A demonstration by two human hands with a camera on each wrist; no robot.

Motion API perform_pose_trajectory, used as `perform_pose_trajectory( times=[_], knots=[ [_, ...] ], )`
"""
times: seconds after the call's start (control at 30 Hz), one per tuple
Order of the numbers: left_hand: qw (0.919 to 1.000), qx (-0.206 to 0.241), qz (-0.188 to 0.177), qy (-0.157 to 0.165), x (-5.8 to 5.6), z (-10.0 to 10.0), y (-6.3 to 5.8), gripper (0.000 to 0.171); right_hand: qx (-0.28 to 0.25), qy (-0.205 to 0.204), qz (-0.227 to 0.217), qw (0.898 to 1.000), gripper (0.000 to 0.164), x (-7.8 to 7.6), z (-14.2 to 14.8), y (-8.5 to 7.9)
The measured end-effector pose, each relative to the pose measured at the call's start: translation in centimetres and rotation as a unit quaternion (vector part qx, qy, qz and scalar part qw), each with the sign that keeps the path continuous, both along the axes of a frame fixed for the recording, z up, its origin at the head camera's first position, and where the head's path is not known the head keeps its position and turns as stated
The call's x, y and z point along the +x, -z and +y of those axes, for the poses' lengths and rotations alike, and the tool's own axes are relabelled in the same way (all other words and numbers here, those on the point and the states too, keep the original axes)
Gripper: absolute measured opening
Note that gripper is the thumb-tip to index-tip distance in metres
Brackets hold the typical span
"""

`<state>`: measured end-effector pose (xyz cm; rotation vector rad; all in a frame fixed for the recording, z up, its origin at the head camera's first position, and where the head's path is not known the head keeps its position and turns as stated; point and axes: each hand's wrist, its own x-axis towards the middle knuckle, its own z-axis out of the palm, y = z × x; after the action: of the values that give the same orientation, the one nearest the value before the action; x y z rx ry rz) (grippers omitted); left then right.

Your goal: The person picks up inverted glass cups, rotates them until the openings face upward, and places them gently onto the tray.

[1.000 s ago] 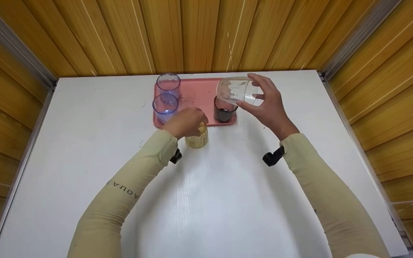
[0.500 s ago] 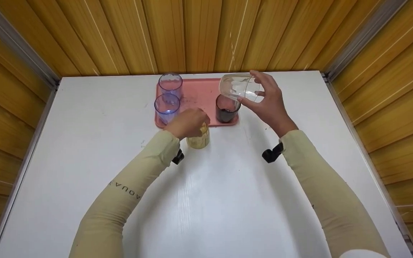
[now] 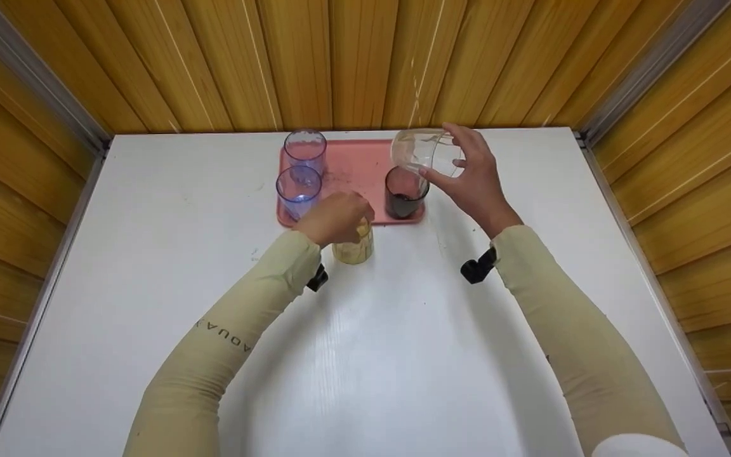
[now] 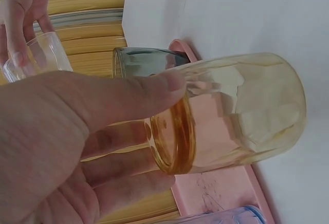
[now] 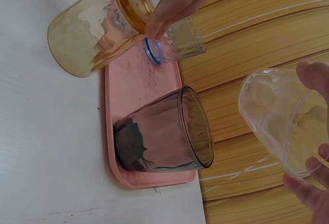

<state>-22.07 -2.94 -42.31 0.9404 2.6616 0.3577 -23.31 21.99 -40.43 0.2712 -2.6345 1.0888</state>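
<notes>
My left hand (image 3: 338, 219) grips an amber-tinted glass (image 4: 241, 111) at its rim, thumb on one side and fingers on the other. The glass is in front of the pink tray (image 3: 356, 162); whether its base touches the table I cannot tell. My right hand (image 3: 476, 178) holds a clear glass (image 5: 277, 116) tilted in the air, fingers and thumb around its rim end. Below it, a dark grey glass (image 5: 164, 131) stands upright at the tray's right front corner. Two blue-tinted glasses, a front one (image 3: 299, 190) and a rear one (image 3: 305, 152), stand on the tray's left side.
The tray lies on a white table (image 3: 365, 355) close to the wood-panelled back wall (image 3: 359, 63). Panelled walls also rise at both sides. A white rounded object (image 3: 638, 446) shows at the bottom right edge.
My right hand has shifted slightly toward the back wall with the clear glass. My left hand keeps its grip on the amber glass in much the same place. The head view has drifted a little.
</notes>
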Motion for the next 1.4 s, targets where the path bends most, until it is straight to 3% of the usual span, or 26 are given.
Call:
perform_pose_trajectory(
  times=[0.23,0.77,0.97,1.4],
  knots=[
    [1.0,0.001,-0.005,-0.005,-0.1,0.1,0.1,0.042,-0.006,-0.001,-0.006,1.0,0.078,-0.7,-0.3,0.1],
    [0.9998,0.014,0.012,-0.011,0.2,-0.1,0.5,0.041,0.038,-0.001,0.005,0.999,0.079,-2.1,-1.4,1.2],
    [0.9998,0.007,0.002,-0.019,0.5,-0.3,0.5,0.041,0.05,-0.004,0.003,0.999,0.079,-2.4,-2.2,1.7],
    [0.9997,0.017,0.012,-0.015,0.2,0.2,0.3,0.04,0.076,0.006,-0.012,0.997,0.078,-3.5,-2.4,1.4]
  ],
)
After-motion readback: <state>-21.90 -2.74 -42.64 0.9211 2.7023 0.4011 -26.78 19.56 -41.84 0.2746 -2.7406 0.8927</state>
